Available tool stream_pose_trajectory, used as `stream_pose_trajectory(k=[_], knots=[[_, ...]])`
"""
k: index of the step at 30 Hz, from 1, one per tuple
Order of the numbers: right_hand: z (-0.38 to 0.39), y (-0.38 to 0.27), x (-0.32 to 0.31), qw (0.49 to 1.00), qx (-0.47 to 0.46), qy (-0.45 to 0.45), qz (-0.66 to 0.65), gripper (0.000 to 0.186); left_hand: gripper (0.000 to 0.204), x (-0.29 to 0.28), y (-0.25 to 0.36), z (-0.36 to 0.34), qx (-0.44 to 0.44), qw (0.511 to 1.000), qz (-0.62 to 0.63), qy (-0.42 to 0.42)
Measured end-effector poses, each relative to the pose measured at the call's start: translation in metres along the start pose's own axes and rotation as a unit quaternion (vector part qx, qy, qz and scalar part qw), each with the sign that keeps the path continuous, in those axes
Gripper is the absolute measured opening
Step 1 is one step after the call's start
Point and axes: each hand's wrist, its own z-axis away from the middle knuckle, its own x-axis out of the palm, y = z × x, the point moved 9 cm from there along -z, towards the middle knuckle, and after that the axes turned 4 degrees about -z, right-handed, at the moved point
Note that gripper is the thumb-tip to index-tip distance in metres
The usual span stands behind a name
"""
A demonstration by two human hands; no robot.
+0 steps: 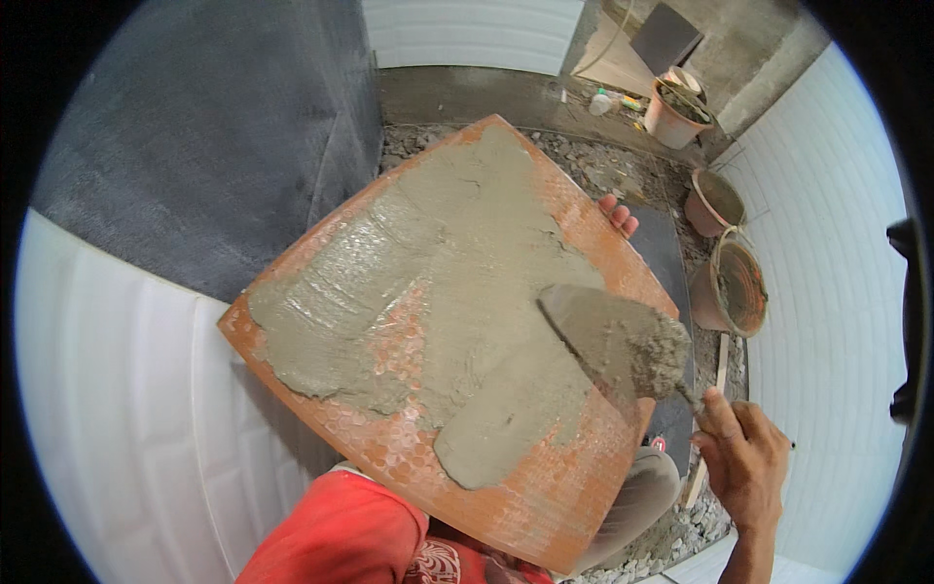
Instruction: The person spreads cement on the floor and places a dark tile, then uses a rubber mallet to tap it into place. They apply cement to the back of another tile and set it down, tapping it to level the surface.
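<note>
A large square orange tile is held back side up, its honeycomb pattern smeared with wet grey mortar. My left arm goes under it in a red sleeve, and the fingertips of my left hand curl round its far right edge; the rest of that hand is hidden. My right hand is closed round the handle of a mortar-caked trowel. The trowel's blade lies over the right part of the tile, close to or touching the mortar. Bare orange shows along the near and right edges.
Buckets stand along the white tiled wall on the right, one farther back holding mortar. Rubble covers the floor beyond the tile. A dark wall rises at left, and a dark floor tile lies partly beneath.
</note>
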Motion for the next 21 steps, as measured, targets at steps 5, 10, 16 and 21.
stream_pose_trajectory(k=[5,10,16,21], knots=[[-0.018,-0.041,0.006,0.973,-0.034,-0.085,-0.212,0.057,0.079,0.006,0.005,0.0,0.0,1.0,-0.012,-0.027],[-0.029,-0.067,0.019,0.97,-0.088,-0.141,-0.179,0.055,0.08,0.025,0.002,0.001,-0.004,0.998,-0.044,-0.035],[-0.034,-0.041,-0.001,0.99,-0.046,-0.059,-0.116,0.058,0.082,0.022,0.006,-0.002,0.001,0.998,-0.026,-0.05],[-0.016,-0.075,0.001,0.979,-0.134,-0.082,-0.128,0.066,0.085,0.015,0.005,-0.002,0.005,0.999,-0.01,-0.053]])
